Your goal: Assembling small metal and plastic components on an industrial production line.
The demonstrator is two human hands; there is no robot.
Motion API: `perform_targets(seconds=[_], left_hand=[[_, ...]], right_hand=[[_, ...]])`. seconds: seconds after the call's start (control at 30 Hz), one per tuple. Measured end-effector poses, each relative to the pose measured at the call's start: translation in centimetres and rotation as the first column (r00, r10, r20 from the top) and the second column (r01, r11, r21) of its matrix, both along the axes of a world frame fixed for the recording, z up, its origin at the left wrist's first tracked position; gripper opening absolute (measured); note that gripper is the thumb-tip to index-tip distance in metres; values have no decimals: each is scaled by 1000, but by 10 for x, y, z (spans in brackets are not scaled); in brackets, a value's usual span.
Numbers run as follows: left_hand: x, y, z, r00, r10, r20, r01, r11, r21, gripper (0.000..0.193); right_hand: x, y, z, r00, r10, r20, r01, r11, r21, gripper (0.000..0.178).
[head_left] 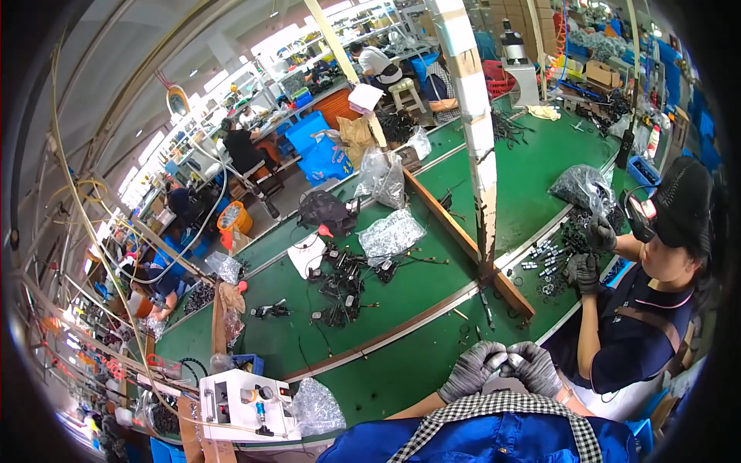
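Observation:
My left hand (pixel 469 372) and my right hand (pixel 536 370), both in grey gloves, meet close to my body above the near edge of the green table (pixel 401 363). Their fingers are pinched together at the tips. Something small and pale shows between them, too little of it to name. A thin dark pen-like tool (pixel 486 310) lies on the table just beyond my hands. Small black rings and bits are scattered near it.
A wooden divider (pixel 512 296) and a taped post (pixel 480 154) stand ahead. Black cabled parts (pixel 340 285) and a bubble-wrap bag (pixel 391 235) lie left of them. A white machine box (pixel 247 405) is at near left. A co-worker (pixel 644 309) sits at right, handling small black parts.

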State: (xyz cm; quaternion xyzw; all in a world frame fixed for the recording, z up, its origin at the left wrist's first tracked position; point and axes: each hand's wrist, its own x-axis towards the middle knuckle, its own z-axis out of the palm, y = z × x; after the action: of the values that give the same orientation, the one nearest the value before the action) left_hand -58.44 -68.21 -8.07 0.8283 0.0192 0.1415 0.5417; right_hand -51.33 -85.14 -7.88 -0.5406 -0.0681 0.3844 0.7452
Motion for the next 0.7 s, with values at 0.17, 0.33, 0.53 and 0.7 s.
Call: perform_targets(seconds=[0.17,0.33,0.53,0.7], left_hand=[[-13,-34,-11,983,180,-34,-180,984,13,15],[-43,-82,-1,952,304,-40,-300,950,83,14],[-100,-182,-18,901,432,23,-432,894,118,16],[-147,-239,-16,814,577,-65,-571,816,94,15]], right_hand=[[-10,-26,2,987,5,-159,0,999,35,26],[-32,-94,-19,958,193,213,-172,979,-114,28],[-73,-177,-30,923,318,214,-322,947,-19,32],[-99,-214,-27,855,458,244,-456,887,-67,39]])
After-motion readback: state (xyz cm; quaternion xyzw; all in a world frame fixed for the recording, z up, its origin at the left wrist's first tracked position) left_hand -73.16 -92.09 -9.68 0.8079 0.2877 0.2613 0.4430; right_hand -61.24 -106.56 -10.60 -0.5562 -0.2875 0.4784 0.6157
